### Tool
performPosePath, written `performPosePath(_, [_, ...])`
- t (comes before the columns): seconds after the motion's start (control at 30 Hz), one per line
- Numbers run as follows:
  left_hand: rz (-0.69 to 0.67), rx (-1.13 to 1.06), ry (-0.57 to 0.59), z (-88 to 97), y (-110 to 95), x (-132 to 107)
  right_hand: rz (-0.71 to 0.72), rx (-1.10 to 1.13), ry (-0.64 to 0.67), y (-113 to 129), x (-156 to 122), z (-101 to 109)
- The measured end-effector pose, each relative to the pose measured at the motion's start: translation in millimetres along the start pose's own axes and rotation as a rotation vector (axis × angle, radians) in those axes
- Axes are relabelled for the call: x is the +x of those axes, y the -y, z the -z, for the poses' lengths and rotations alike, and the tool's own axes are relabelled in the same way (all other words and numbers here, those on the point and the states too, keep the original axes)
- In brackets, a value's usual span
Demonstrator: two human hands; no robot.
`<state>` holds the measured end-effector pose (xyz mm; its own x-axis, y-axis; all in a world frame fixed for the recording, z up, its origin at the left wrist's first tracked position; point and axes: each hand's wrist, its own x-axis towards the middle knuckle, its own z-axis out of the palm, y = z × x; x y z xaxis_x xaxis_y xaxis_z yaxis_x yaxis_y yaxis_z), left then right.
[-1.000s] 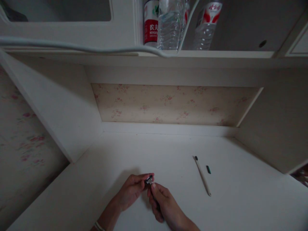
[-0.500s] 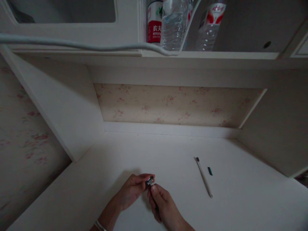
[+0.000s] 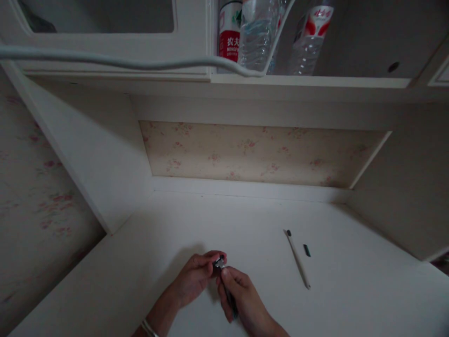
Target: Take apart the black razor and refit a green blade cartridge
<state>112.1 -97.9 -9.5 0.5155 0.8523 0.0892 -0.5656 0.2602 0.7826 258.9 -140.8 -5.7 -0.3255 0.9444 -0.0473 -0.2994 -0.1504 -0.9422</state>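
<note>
Close to the desk's near side, both hands work on one small tool (image 3: 228,296) with a dark, slim handle and a silvery head; its exact kind is hard to make out in the dim light. My left hand (image 3: 196,276), a pale bracelet at its wrist, pinches the head end between thumb and fingers. The handle lies in my right hand (image 3: 242,295), whose fingers are closed round it with the thumb up near the silvery part. To the right on the desk lie a toothbrush (image 3: 298,262) with a pale handle and dark head, and a short dark green piece (image 3: 307,250).
The white desk (image 3: 196,215) runs back to a strip of floral wallpaper (image 3: 245,150), between side panels. Overhead, a shelf holds plastic bottles (image 3: 257,37) and a red-and-white container (image 3: 229,42). A thick white cable (image 3: 122,61) hangs across the cabinet front.
The view has shifted slightly. My right hand has turned a little, so more of the dark handle shows below its fingers. Both hands keep their hold.
</note>
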Motion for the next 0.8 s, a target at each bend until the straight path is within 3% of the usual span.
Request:
performPosePath(0.17, [0.036, -0.053, -0.019, 0.5, 2.0, -0.1, 0.024, 0.069, 0.055, 4.1, 1.2, 1.4])
performPosePath(0.8, [0.031, -0.034, -0.097, 0.9, 3.0, 2.8, -0.016, 0.067, -0.011, 5.9, -0.5, -0.3])
